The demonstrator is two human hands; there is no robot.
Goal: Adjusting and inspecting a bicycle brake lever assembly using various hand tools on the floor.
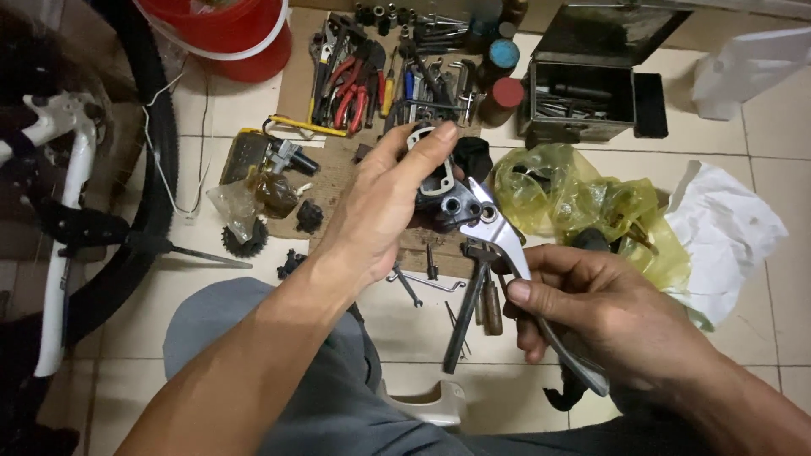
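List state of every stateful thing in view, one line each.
Brake lever assembly: held up off the floor in both hands.
Left hand: closed on the black body.
Right hand: fingers closed on the silver blade.
Metal toolbox: lid open.
Yellow plastic bag: crumpled, open.

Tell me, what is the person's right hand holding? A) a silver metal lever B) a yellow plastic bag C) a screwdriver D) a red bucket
A: the right hand grips the silver metal lever, whose top meets the black part held by the left hand.
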